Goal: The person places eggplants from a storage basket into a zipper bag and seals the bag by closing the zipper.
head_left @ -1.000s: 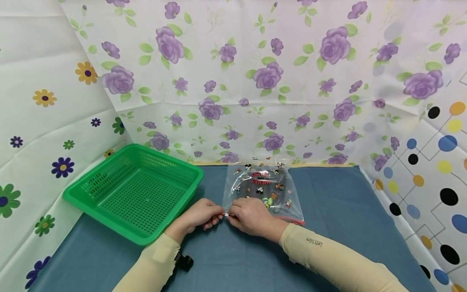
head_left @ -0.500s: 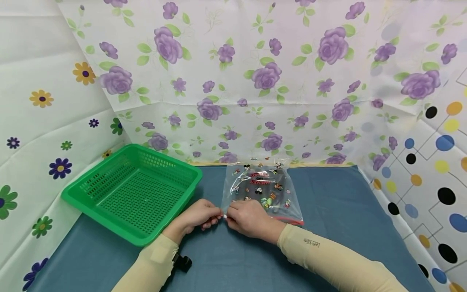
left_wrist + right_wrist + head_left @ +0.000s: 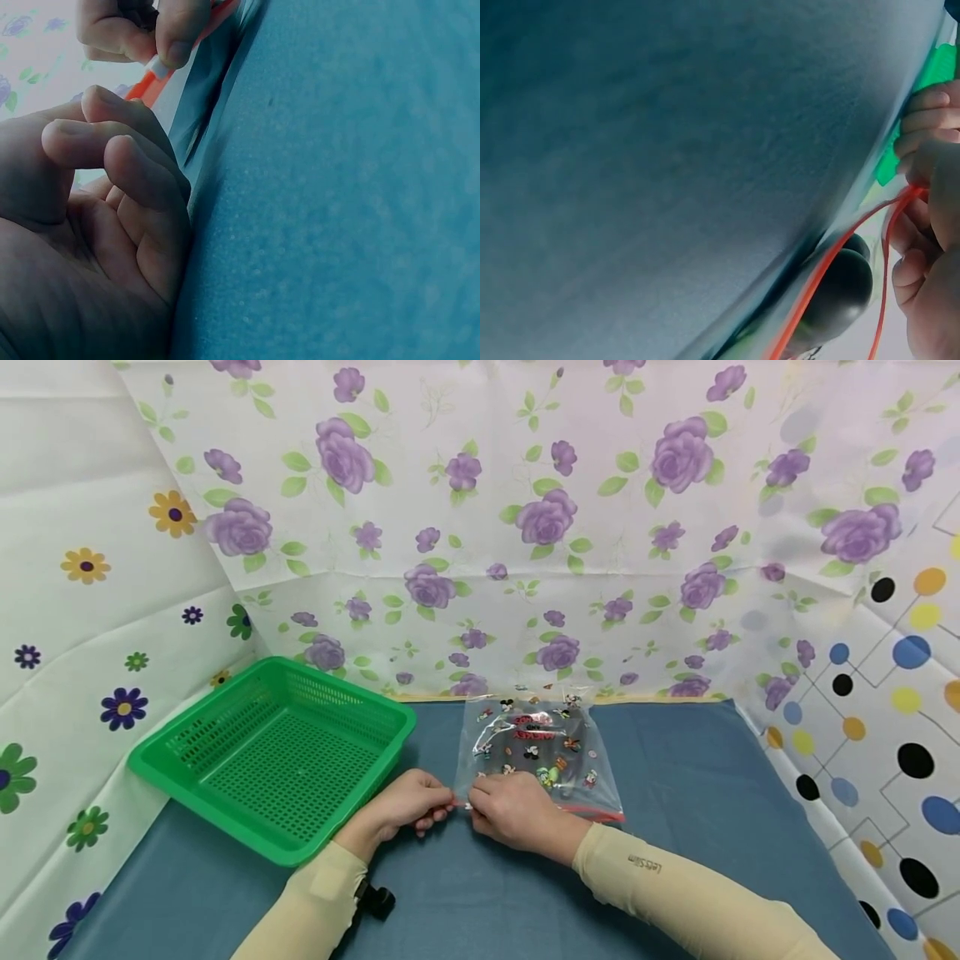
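A clear zip bag (image 3: 487,739) with cartoon prints lies flat on the table, its red zip strip (image 3: 596,815) toward the person. My left hand (image 3: 408,800) pinches the strip's left end between thumb and forefinger, the other fingers curled. Just right of it, my right hand (image 3: 517,814) pinches the small white slider (image 3: 158,67) on the strip. In the right wrist view the bag's mouth gapes between two red edges, right of the slider. A dark rounded object (image 3: 838,296) shows inside; its kind is not clear.
A green perforated plastic basket (image 3: 292,768) stands left of the bag, close to the left forearm. A blue-grey cloth (image 3: 697,793) covers the table. Patterned sheets (image 3: 450,635) hang behind and at both sides. A black device (image 3: 378,903) sits on the left wrist.
My right hand has slid slightly right with the slider, away from the left hand. A short stretch of red strip now shows between them. The basket has stayed put.
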A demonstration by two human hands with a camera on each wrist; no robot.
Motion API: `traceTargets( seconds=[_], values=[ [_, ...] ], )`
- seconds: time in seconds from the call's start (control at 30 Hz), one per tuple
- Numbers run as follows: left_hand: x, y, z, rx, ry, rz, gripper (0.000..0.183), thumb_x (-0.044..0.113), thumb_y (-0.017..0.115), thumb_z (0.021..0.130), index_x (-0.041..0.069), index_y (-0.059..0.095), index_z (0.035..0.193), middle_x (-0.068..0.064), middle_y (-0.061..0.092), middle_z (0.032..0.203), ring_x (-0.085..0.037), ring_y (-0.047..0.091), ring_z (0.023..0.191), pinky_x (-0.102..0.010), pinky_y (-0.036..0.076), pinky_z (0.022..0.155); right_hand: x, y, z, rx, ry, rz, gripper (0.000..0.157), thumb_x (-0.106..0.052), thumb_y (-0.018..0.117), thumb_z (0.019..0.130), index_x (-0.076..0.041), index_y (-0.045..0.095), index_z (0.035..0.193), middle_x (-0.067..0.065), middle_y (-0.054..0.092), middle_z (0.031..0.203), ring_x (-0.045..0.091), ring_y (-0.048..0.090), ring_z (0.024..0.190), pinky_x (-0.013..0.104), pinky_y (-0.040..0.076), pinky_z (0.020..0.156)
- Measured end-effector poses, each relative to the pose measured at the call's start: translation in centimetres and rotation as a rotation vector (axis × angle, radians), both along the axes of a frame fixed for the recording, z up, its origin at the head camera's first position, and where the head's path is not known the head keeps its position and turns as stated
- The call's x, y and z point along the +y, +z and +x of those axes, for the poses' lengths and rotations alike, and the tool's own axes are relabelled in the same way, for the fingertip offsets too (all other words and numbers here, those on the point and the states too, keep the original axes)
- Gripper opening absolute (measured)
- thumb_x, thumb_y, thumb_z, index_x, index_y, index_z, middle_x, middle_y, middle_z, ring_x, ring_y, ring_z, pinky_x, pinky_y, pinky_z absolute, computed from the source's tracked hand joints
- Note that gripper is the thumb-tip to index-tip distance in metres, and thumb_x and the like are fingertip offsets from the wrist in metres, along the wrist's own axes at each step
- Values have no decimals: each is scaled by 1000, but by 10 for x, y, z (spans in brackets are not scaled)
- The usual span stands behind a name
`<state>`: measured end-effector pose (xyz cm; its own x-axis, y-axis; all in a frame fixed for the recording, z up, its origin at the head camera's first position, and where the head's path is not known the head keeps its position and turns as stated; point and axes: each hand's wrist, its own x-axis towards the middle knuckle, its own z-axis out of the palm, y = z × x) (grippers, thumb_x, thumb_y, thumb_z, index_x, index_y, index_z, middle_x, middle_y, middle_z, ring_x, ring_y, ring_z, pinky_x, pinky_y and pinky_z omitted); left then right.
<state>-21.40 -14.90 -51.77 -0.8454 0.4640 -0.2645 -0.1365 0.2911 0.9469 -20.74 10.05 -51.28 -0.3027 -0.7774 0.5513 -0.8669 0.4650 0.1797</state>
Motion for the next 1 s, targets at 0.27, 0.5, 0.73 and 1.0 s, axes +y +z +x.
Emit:
traceTargets(
  seconds=[0.27, 0.5, 0.73, 1.0],
  values=[
    [0, 2, 1, -14, 24, 9, 34, 17, 63, 108, -4, 73, 82, 0, 59, 63, -8, 44, 45, -28, 49, 47, 7, 0, -1, -25, -15, 24, 28, -17, 85, 89, -18, 59, 79, -5, 59, 81, 12, 60, 65, 31, 45, 49],
    [-1, 0, 0, -24, 21, 13, 30, 16, 64, 105, -3, 72, 82, 0, 59, 63, -8, 45, 45, -28, 51, 48, 15, -1, 0, -12, -31, 38, 29, -18, 84, 92, -18, 58, 78, -5, 58, 79, 14, 58, 63, 32, 45, 49],
    [-1, 1, 1, -31, 23, 13, 32, 17, 64, 106, -4, 74, 83, -1, 60, 64, -8, 45, 45, -29, 51, 47, 23, -2, -2, -38, -25, 46, 29, -17, 84, 92, -18, 58, 79, -5, 54, 78, 13, 53, 60, 32, 42, 47],
    [-1, 3, 2, -22, 25, 8, 31, 16, 65, 105, -5, 75, 85, -1, 61, 64, -8, 46, 45, -29, 51, 47, 31, 0, -4, -47, -17, 44, 28, -18, 86, 89, -19, 60, 79, -5, 55, 79, 13, 56, 62, 32, 41, 48]
  ],
)
